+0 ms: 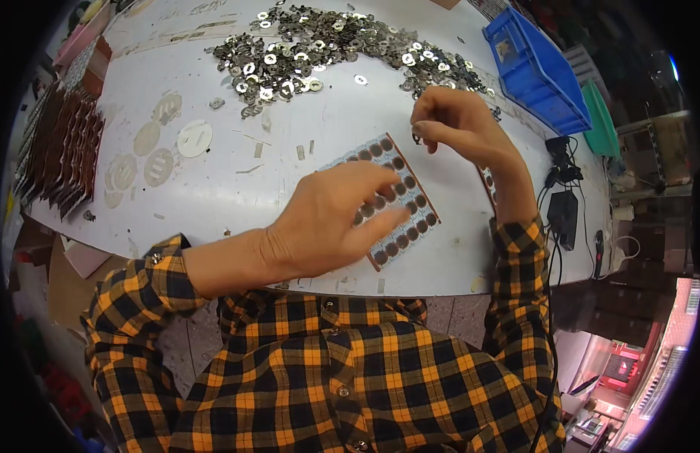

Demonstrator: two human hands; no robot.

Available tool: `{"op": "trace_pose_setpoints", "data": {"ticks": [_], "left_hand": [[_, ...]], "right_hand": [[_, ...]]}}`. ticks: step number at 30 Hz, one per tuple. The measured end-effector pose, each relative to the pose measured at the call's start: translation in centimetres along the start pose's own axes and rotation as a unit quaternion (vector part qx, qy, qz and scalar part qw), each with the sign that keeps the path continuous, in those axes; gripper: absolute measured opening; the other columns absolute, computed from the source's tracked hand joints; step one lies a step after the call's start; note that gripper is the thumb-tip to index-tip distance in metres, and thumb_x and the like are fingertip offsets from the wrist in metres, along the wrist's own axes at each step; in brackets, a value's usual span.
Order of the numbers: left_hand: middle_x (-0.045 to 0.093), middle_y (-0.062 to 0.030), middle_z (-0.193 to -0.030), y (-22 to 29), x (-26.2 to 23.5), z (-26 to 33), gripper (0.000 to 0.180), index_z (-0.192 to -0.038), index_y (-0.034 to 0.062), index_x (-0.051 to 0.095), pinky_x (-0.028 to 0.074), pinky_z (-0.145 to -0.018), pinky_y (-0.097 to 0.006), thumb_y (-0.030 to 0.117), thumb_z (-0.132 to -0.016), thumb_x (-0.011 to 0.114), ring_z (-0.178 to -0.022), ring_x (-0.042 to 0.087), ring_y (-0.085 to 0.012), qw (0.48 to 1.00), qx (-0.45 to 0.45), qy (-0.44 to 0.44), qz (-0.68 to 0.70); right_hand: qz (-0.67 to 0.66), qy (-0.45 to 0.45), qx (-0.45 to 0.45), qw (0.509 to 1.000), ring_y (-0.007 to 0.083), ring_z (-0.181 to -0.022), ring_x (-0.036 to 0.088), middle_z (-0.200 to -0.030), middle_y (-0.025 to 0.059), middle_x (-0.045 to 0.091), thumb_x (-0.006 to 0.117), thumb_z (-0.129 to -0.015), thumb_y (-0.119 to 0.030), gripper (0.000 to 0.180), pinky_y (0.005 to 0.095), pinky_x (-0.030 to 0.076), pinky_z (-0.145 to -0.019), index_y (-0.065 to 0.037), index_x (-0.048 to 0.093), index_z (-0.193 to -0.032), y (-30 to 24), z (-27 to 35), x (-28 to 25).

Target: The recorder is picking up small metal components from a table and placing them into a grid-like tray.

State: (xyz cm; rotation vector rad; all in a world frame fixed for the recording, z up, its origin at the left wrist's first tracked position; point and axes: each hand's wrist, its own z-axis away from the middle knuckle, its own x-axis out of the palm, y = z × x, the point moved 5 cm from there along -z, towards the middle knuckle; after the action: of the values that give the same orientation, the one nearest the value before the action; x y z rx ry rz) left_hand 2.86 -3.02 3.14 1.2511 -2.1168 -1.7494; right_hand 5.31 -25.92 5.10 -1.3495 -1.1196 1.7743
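A panel [401,239] with rows of round dark discs and brown edge strips lies at a slant on the white table. Over it hovers my left hand [336,215], blurred at the fingertips, with thumb and fingers apart; I see nothing between them. To the panel's upper right, my right hand [470,124] is closed in a pinch. A small dark metal piece [418,139] shows at its fingertips. Just beyond this hand spreads a heap of small shiny metal pieces [320,45]. Part of a second disc-covered strip [487,181] peeks out beside my right wrist, which hides the rest.
A blue plastic bin [537,75] stands at the far right, with a green tray [599,117] behind it. Black cables and a black box [563,219] hang at the right edge. Stacked brown-edged panels [63,147] stand at the left. Round marks and a white disc [193,139] dot the tabletop.
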Motion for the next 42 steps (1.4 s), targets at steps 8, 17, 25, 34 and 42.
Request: {"op": "trace_pose_setpoints", "data": {"ticks": [8, 17, 25, 34, 42], "left_hand": [[0.076, -0.0157, -0.118, -0.6, 0.3, -0.1, 0.032, -0.13, -0.0024, 0.068, 0.058, -0.076, -0.025, 0.022, -0.109, 0.064, -0.096, 0.074, -0.0182, 0.83, -0.256, 0.024, 0.495], [0.076, -0.0064, -0.099, -1.5, -0.7, 0.4, 0.016, -0.113, 0.0028, 0.069, 0.058, -0.076, -0.026, 0.017, -0.105, 0.07, -0.084, 0.072, -0.012, 0.855, -0.226, 0.071, 0.461], [0.074, -0.0178, -0.115, 1.9, 0.5, 1.4, 0.053, -0.126, -0.0025, 0.068, 0.057, -0.086, -0.04, 0.033, -0.09, 0.083, -0.101, 0.073, -0.0275, 0.979, 0.042, 0.017, -0.197], [0.057, -0.0327, -0.143, 0.2, 5.6, 1.9, 0.079, -0.139, -0.0052, 0.063, 0.039, -0.111, -0.064, 0.053, -0.087, 0.076, -0.138, 0.05, -0.0463, 0.904, 0.141, -0.118, -0.386], [0.061, -0.0256, -0.137, -0.8, 5.4, 1.9, 0.078, -0.137, -0.0056, 0.063, 0.033, -0.117, -0.067, 0.05, -0.084, 0.077, -0.135, 0.054, -0.0408, 0.93, 0.139, -0.129, -0.314]], "right_hand": [[-0.104, 0.127, -0.181, 0.97, 0.0101, -0.079, 0.061, -0.1, 0.0077, 0.064, 0.071, -0.096, 0.002, 0.009, 0.0256, 0.052, -0.067, 0.004, 0.064, -0.101, -3.1, 3.1, 5.3], [-0.262, 0.083, -0.054, 0.96, 0.0143, -0.078, 0.072, -0.097, 0.0101, 0.072, 0.072, -0.1, -0.008, 0.025, 0.0271, 0.06, -0.063, 0.007, 0.067, -0.119, -2.8, 3.7, 6.6], [-0.205, 0.186, -0.047, 0.96, 0.0085, -0.066, 0.064, -0.087, 0.0055, 0.07, 0.07, -0.096, 0.0, 0.015, 0.0218, 0.052, -0.058, 0.006, 0.07, -0.11, -1.8, 3.3, 5.3], [-0.127, 0.123, 0.016, 0.984, 0.0054, -0.067, 0.063, -0.086, 0.0021, 0.07, 0.073, -0.097, 0.0, 0.014, 0.0202, 0.051, -0.059, 0.005, 0.071, -0.11, -0.5, 1.5, 6.0], [-0.014, 0.099, 0.038, 0.994, 0.003, -0.075, 0.065, -0.088, 0.0029, 0.074, 0.074, -0.094, 0.002, 0.01, 0.0199, 0.051, -0.067, 0.004, 0.07, -0.103, -0.1, -0.4, 8.6]]}}
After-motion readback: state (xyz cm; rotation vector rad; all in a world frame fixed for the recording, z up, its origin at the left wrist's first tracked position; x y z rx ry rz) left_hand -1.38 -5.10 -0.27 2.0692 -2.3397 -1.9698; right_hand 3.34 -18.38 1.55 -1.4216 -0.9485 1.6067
